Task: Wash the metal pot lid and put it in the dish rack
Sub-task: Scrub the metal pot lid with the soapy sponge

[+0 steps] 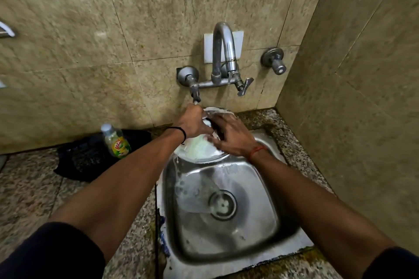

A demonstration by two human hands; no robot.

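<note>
The round metal pot lid [199, 150] is held tilted over the far end of the steel sink [260, 222], covered in white foam. My left hand [191, 123] grips its upper left edge. My right hand [233, 137] lies spread over the lid's face near its dark knob, fingers pressed on the soapy surface. A thin stream of water falls from the curved tap [223, 50] onto the lid's far edge. Soapy water runs off the lid into the basin.
A black dish rack [88, 158] lies on the granite counter to the left, with a dish soap bottle [116, 141] standing at it. Tiled walls close in behind and on the right. The sink drain [222, 205] sits mid-basin. A second valve [274, 60] juts from the wall.
</note>
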